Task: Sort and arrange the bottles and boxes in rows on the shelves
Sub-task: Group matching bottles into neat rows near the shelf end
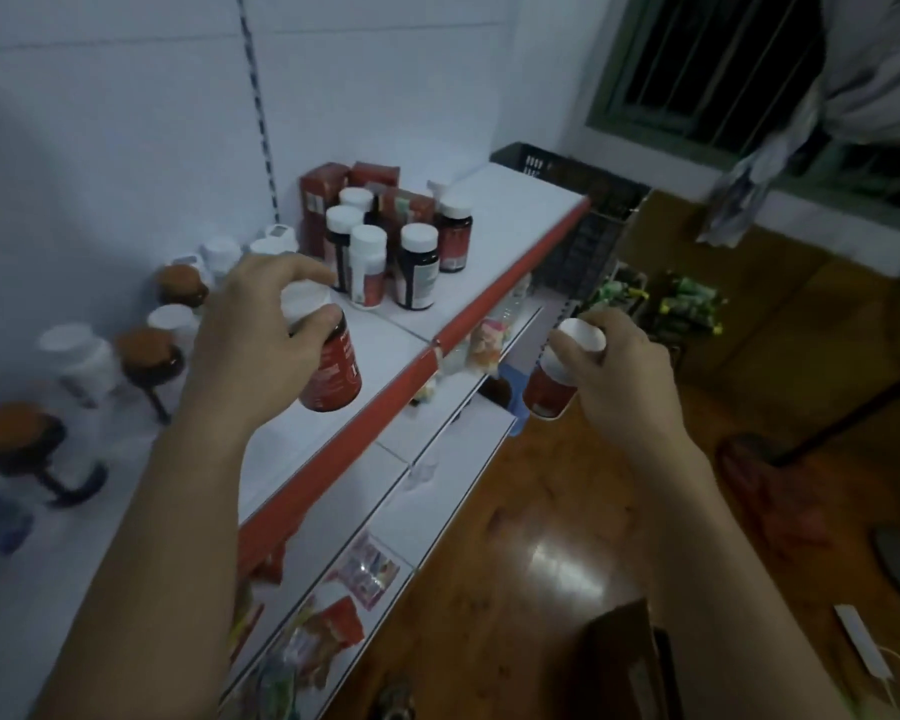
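Note:
My left hand (pixel 253 335) grips a red-labelled bottle (pixel 333 374) by its white cap, tilted above the white top shelf (pixel 505 220) with a red front edge. My right hand (pixel 619 366) holds a second red bottle with a white cap (pixel 549 389) out past the shelf edge, over the floor. A cluster of white-capped bottles (pixel 385 262) and red boxes (pixel 323 194) stands at the back of the shelf. White bottles (pixel 81 361) and brown-capped bottles (pixel 149 353) line the wall on the left.
Lower shelves (pixel 437 449) below hold snack packets (pixel 367 569). A dark plastic crate (pixel 578 174) sits behind the shelf end. Green packets (pixel 687 301) lie on the wooden floor (pixel 541 511), with a cardboard box (pixel 624 662) near my right arm.

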`<action>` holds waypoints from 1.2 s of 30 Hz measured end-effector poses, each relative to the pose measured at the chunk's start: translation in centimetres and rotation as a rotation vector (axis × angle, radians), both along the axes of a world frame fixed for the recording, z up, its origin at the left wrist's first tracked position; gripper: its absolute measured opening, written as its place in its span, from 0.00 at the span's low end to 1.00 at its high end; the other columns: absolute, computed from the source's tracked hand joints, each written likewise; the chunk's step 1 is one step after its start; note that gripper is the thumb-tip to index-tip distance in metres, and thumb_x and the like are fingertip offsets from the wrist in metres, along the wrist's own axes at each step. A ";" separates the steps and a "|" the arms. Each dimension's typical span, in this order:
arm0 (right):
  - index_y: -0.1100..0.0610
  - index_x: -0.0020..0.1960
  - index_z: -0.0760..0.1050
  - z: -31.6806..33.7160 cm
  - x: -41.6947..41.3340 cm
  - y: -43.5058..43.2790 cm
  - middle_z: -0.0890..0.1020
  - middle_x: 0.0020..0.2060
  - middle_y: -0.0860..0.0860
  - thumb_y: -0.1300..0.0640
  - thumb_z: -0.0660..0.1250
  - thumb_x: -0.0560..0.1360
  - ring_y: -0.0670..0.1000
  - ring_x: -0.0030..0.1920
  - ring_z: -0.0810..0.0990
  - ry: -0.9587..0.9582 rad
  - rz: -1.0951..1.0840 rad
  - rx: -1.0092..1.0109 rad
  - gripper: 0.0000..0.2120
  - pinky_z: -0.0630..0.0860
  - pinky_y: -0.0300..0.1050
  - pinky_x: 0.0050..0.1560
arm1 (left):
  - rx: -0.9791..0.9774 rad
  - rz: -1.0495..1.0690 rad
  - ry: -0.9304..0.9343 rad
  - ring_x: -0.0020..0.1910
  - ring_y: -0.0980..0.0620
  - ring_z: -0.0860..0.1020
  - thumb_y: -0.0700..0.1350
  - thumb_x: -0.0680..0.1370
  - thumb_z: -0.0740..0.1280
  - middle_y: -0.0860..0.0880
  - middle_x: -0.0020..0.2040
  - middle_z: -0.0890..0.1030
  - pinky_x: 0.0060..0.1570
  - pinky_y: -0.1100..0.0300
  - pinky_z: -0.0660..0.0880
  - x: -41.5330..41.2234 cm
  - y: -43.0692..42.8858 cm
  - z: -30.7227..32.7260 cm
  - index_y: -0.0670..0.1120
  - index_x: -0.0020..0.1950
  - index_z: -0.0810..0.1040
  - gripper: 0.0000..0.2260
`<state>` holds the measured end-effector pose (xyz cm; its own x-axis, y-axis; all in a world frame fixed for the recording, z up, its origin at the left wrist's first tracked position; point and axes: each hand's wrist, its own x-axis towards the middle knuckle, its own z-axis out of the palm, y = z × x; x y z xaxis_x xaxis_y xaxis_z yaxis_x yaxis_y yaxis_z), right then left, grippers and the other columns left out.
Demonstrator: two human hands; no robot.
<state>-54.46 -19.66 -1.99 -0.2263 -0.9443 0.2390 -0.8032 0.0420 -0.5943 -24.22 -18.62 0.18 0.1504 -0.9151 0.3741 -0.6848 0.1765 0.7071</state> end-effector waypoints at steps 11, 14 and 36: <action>0.52 0.68 0.72 -0.1 -1.4 -21.7 0.77 0.46 0.47 0.39 0.66 0.79 0.50 0.47 0.77 -0.058 0.364 0.041 0.24 0.74 0.47 0.45 | 0.101 0.164 -0.140 0.61 0.49 0.74 0.44 0.77 0.73 0.49 0.61 0.76 0.60 0.55 0.70 -6.4 -14.2 -1.8 0.53 0.59 0.80 0.12; 0.52 0.64 0.74 -0.7 0.0 -27.1 0.81 0.48 0.49 0.39 0.70 0.76 0.53 0.48 0.79 -0.052 0.523 0.062 0.23 0.76 0.50 0.47 | 0.140 0.314 -0.134 0.62 0.50 0.73 0.45 0.76 0.73 0.50 0.62 0.76 0.58 0.59 0.67 -7.6 -16.9 -2.8 0.53 0.59 0.80 0.12; 0.50 0.56 0.77 -2.4 -2.8 -46.5 0.80 0.43 0.41 0.55 0.66 0.79 0.40 0.38 0.79 -0.263 0.820 0.117 0.06 0.67 0.28 0.32 | 0.387 0.759 -0.250 0.66 0.39 0.71 0.58 0.75 0.69 0.42 0.61 0.76 0.64 0.43 0.69 -11.5 -27.0 1.5 0.55 0.61 0.78 0.16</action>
<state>-57.26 -66.19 -4.37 0.5025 -0.8486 0.1657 -0.4439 -0.4177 -0.7928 -35.76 -45.59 1.72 0.7234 -0.6711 0.1622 -0.6624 -0.6083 0.4372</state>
